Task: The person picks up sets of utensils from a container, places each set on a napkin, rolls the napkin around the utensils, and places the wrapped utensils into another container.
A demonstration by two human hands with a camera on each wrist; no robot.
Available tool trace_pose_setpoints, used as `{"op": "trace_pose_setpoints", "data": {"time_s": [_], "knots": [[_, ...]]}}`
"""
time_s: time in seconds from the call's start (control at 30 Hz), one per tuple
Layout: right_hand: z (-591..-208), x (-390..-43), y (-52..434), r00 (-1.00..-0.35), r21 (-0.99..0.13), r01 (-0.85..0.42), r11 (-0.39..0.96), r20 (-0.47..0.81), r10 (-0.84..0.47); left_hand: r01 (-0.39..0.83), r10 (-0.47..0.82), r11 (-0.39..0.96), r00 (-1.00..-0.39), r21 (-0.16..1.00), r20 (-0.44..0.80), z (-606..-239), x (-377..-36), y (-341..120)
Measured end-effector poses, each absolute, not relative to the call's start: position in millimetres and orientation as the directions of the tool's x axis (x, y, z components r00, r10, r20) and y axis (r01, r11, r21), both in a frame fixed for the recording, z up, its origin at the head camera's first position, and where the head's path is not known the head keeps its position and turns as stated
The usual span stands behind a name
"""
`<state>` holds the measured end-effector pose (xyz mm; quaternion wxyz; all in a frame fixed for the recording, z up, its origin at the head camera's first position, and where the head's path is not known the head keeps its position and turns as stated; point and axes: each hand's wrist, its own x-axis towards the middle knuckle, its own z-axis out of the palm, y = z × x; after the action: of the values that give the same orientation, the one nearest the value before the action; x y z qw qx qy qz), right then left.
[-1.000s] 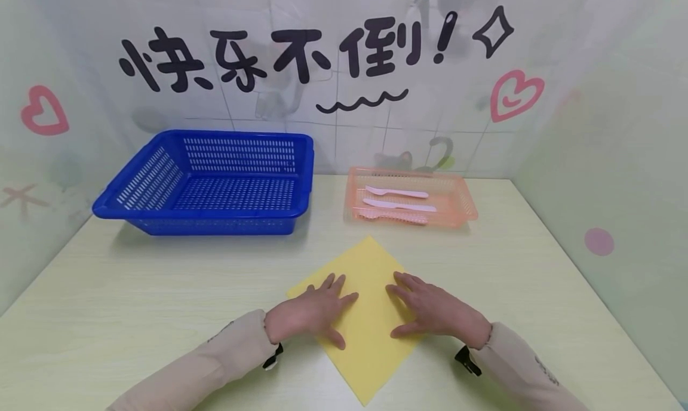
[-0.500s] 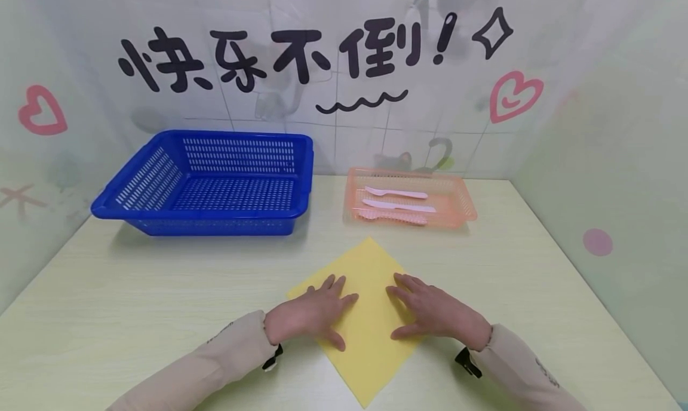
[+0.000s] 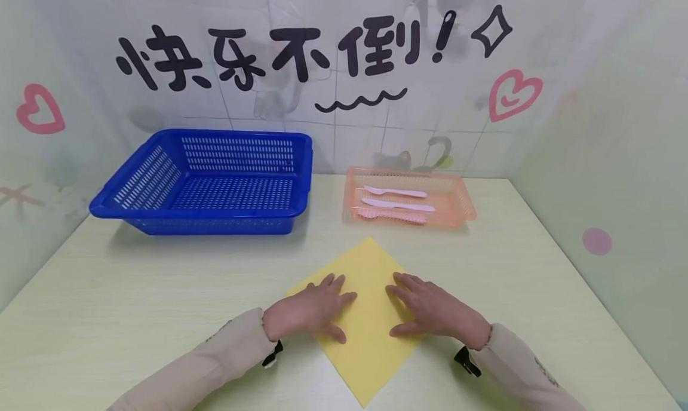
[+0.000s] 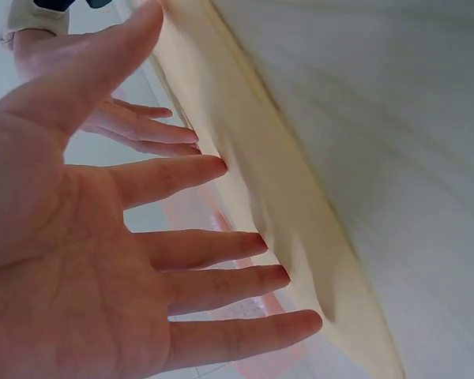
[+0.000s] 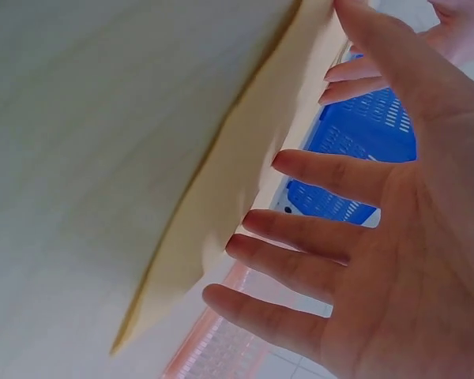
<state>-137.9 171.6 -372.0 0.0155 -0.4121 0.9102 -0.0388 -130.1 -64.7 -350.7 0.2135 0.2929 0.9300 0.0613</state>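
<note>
Resting flat on a yellow sheet [image 3: 368, 315], the left hand [image 3: 309, 310] and right hand [image 3: 434, 310] lie with fingers spread and straight, grasping nothing, in the head view. The sheet lies diamond-wise on the pale table [image 3: 134, 291], near its front edge. Behind it stand a blue basket [image 3: 209, 184] at left and a smaller pink basket [image 3: 411, 199] holding pale plastic cutlery [image 3: 398, 205].

Left wrist view: the left hand [image 4: 103, 260] is released, its fingertips [image 4: 304, 322] on the yellow sheet [image 4: 300, 221].

Right wrist view: the right hand [image 5: 379, 237] is likewise released, fingertips [image 5: 221, 298] at the sheet [image 5: 221, 205], the blue basket [image 5: 355, 158] beyond.
</note>
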Motion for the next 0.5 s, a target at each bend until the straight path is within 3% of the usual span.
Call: {"op": "trace_pose_setpoints", "data": {"time_s": [0.27, 0.5], "knots": [[-373, -142, 170, -0.635, -0.039, -0.773, 0.634, 0.056, -0.771, 0.595, 0.622, 0.783, -0.732, 0.182, -0.278, -351, -144, -65], [-372, -147, 168, -0.647, -0.05, -0.762, 0.645, 0.078, -0.758, 0.587, 0.636, 0.771, -0.728, 0.248, -0.255, -349, -160, -64]]}}
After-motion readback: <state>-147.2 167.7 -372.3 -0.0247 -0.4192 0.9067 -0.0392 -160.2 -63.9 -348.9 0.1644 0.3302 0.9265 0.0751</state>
